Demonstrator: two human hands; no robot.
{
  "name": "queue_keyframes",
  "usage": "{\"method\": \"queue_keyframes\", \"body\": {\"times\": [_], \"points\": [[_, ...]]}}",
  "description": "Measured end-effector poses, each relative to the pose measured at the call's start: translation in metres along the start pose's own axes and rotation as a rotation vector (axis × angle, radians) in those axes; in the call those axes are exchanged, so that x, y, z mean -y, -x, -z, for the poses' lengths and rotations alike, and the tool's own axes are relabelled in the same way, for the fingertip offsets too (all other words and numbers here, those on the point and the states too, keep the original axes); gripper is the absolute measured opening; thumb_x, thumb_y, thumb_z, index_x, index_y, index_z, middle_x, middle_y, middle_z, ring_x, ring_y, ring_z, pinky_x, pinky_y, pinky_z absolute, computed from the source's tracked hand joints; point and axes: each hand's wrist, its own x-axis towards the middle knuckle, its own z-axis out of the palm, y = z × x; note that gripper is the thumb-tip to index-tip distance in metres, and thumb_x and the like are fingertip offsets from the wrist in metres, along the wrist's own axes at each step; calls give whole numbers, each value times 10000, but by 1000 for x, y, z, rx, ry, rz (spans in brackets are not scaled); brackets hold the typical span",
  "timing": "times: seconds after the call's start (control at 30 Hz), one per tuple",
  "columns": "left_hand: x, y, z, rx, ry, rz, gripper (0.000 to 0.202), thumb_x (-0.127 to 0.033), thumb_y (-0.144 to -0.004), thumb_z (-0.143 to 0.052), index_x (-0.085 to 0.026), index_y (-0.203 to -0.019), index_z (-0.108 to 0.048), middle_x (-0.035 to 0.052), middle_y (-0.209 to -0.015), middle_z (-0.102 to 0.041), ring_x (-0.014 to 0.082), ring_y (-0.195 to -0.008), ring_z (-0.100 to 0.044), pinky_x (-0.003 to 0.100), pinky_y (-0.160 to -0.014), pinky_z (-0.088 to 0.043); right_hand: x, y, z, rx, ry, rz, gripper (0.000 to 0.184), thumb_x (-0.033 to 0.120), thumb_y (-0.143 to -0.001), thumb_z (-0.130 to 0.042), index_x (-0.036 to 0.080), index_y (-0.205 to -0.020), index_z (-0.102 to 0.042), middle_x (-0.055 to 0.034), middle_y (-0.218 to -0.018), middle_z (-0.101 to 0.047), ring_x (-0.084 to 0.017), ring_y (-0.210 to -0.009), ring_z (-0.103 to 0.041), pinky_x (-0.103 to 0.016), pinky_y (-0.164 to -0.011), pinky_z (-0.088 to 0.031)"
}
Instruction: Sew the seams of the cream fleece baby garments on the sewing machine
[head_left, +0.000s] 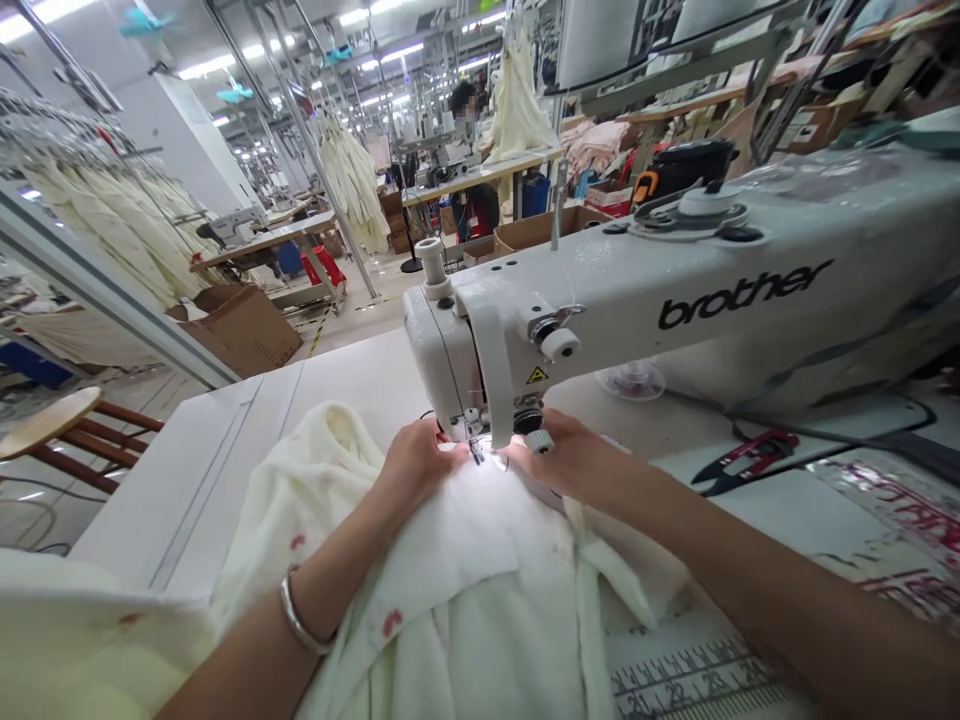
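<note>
A cream garment with small reddish prints lies under the presser foot of a white sewing machine. My left hand grips the cloth just left of the foot, thumb pointing toward the needle. On the other side, my right hand holds the cloth's edge, its fingers partly hidden behind the machine head. Lamp light falls brightly on the fabric between my hands. Folds of the garment spread over the table to the left and down toward me.
Red-handled thread snips lie under the machine arm, near a clear bobbin-like disc. A printed ruler scale runs along the front right. A wooden stool and a cardboard box stand left. A person sits farther back.
</note>
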Motion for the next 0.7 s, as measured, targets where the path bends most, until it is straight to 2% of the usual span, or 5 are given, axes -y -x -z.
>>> {"method": "queue_keyframes", "body": {"times": [0.1, 0.2, 0.3, 0.43, 0.7], "points": [[2, -1, -1, -6, 8, 24, 148, -257, -680, -581, -139, -727, -656, 24, -643, -604, 168, -669, -547, 240, -605, -380, 5, 30, -11, -100, 167, 66, 258, -49, -749, -508, 78, -949, -610, -199, -1061, -558, -372, -1064, -473, -560, -894, -399], [3, -2, -1, -6, 27, 31, 124, -246, -668, -605, -144, -723, -651, 21, -657, -614, 166, -702, -557, 234, -630, -385, 7, 53, -36, -300, 289, 404, 491, -80, -638, -434, 73, -1087, -559, -176, -1074, -547, -305, -977, -512, -428, -772, -492], [3, -3, -2, 0, 31, 43, 114, -244, -669, -611, -146, -717, -646, 25, -689, -630, 167, -728, -565, 232, -642, -384, 6, 56, -55, -389, 355, 593, 442, -77, -667, -389, 92, -1042, -551, -108, -908, -548, -229, -752, -531, -307, -528, -468], [2, -2, -1, 8, 13, 68, 119, -258, -682, -599, -146, -706, -630, 28, -710, -636, 169, -728, -566, 235, -631, -369, 2, 44, -48, -326, 224, 578, 296, -45, -797, -335, 149, -819, -556, -88, -902, -552, -208, -763, -529, -300, -574, -452], [2, 10, -13, -63, -70, 162, 182, -347, -732, -525, -171, -700, -558, 34, -668, -598, 179, -655, -526, 251, -548, -269, -25, 45, -9, -123, 137, 569, 302, 29, -907, -332, 197, -874, -580, -33, -831, -617, -161, -760, -539, -240, -619, -442]]}}
